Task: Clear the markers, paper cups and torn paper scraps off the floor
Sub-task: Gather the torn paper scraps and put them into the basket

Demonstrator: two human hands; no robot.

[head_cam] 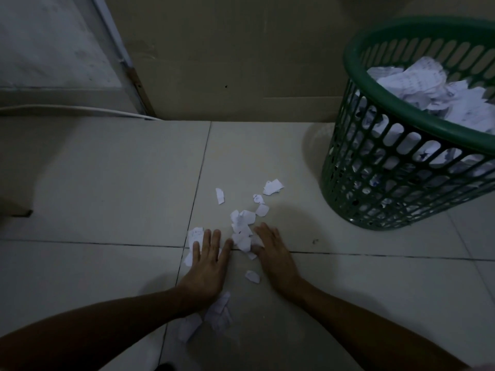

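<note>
A: Scraps (242, 231)?
B: Lower centre on the floor (107, 183), mostly between the hands, some under them.
A: Hands?
B: Left hand (207, 259) and right hand (274, 253) both flat, fingers straight, pressing down. Bin (396, 135) upper right.

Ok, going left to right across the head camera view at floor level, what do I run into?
Left hand flat on the floor → pile of torn paper scraps between the hands → right hand → green basket full of crumpled paper.
</note>
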